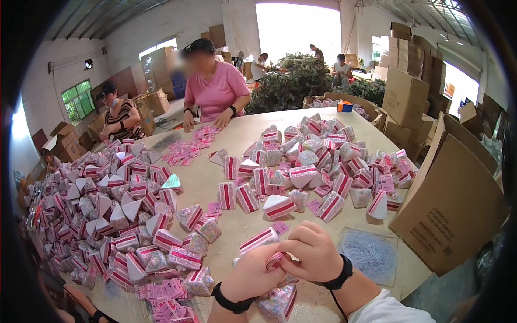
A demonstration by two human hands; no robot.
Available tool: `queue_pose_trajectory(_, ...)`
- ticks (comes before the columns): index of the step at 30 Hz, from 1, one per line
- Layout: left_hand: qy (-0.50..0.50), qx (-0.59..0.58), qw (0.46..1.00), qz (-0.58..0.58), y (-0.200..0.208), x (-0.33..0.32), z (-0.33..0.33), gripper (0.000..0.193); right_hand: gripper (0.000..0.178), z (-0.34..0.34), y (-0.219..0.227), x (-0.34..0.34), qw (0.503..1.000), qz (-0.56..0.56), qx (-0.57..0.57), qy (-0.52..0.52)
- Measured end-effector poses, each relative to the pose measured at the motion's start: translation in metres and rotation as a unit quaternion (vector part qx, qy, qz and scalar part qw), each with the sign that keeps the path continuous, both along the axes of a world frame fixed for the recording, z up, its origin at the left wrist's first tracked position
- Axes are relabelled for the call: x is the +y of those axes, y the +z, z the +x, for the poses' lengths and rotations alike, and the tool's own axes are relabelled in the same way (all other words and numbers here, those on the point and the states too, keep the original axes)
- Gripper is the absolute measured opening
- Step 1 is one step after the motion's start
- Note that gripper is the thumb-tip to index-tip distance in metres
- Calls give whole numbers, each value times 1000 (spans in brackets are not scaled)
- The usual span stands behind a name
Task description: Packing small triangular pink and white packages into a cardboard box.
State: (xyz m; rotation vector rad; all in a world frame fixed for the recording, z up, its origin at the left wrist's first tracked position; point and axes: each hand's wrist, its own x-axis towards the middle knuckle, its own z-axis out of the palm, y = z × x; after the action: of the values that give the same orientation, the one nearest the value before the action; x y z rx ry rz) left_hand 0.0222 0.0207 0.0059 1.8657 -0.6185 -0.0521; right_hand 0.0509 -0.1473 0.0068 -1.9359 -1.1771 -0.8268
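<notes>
My left hand (254,273) is closed around a small stack of pink tags (274,261), seen edge-on between the fingers. Pressed against that same stack are the fingertips of my right hand (316,252), in a pinch. Just beyond my left hand lies a glittery cake-slice ornament (260,240) with pink and white layers, and a pink tag (280,227) sits at its end. Another cake-slice ornament (278,302) rests partly under my hands. Both wrists wear black bands. The fingers hide whether a string is held too.
A large heap of cake-slice ornaments (124,210) fills the left; another group (323,156) spreads across the far table. Pink tags (164,299) lie at lower left. White string loops (368,255) sit right, beside a cardboard box (452,199). A co-worker in pink (218,89) handles tags opposite.
</notes>
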Motion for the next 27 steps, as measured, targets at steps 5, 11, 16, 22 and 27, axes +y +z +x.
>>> queue_pose_trajectory(5, 65, 39, 996, 35, -11, 14, 2, 22, 30, 3, -8, 11, 993, 34, 112, 24)
queue_pose_trajectory(11, 325, 34, 919, -222, -4, 57, -5, 12, 40, 67, -55, 1, 905, -70, 417, -51)
queue_pose_trajectory(16, 412, -47, 895, -164, 5, 76, -13, 13, 39, 70, -80, 37, 845, -419, 260, -208)
queue_pose_trajectory(22, 404, -83, 902, -129, -2, 85, -11, 10, 23, 79, -124, 58, 840, -468, 142, -235)
queue_pose_trajectory(27, 320, -66, 941, -81, 0, 74, -9, 10, 14, 65, -83, 27, 907, -359, 139, -170)
